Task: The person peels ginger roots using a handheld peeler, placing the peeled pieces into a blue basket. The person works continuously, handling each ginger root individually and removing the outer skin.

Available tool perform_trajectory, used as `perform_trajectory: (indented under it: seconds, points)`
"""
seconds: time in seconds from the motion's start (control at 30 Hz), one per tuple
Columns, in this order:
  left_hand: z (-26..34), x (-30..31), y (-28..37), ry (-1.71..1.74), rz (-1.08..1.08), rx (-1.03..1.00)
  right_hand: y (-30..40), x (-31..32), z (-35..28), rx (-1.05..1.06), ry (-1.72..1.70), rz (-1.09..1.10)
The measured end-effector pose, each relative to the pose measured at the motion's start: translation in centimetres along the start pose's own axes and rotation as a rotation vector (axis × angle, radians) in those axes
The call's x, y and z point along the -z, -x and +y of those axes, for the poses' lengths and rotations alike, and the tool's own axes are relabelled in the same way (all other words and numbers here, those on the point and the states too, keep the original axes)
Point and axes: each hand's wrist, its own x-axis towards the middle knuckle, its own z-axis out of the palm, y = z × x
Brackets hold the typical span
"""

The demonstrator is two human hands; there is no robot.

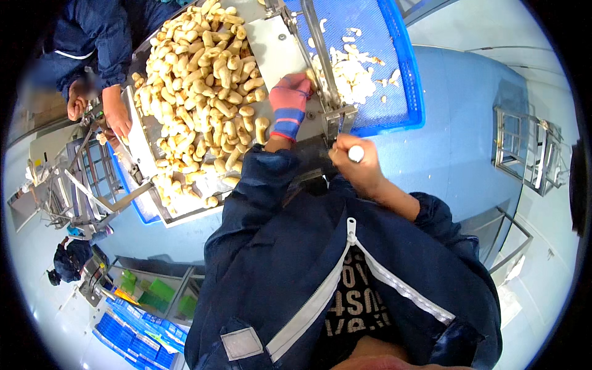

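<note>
My left hand [290, 104], in a pink and blue knit glove, has its fingers closed around a small pale mushroom piece [311, 75] beside a lever cutter's long metal arm [319, 39]. Most of that piece is hidden by the fingers. My bare right hand [363, 164] is wrapped around the white round-ended handle [355, 153] near the cutter's metal bracket [340, 119]. Left of the glove lies a large heap of whole mushrooms [199, 88], which look like king oyster mushrooms. White cut pieces [354, 81] lie beyond the cutter in a blue plastic basket [416, 104].
A white board [276, 51] adjoins the cutter on the metal table. Across the heap, a co-worker's hand [116, 113] rests by a second board, with another blue basket [143, 210] below. A metal rack [525, 143] stands to the right; blue crates [132, 340] are at lower left.
</note>
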Motion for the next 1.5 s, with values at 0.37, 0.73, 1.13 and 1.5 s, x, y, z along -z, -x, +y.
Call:
perform_trajectory:
  seconds: [0.37, 0.73, 1.13, 1.5]
  points:
    - [0.2, 0.0, 0.3, -0.034, -0.047, 0.036, 0.3, 0.2, 1.9, 0.05, 0.03, -0.037]
    - [0.1, -0.8, 0.5, -0.376, 0.044, -0.267, 1.0, 0.5, 4.6, -0.017, 0.251, -0.034]
    - [9.0, 3.7, -15.1, -0.534, 0.134, -0.398, 1.1, -0.1, 6.3, -0.012, 0.243, 0.041]
    - [9.6, -0.2, -28.9, -1.388, -0.144, -0.347, 1.5, 0.0, 6.2, -0.083, 0.216, 0.092]
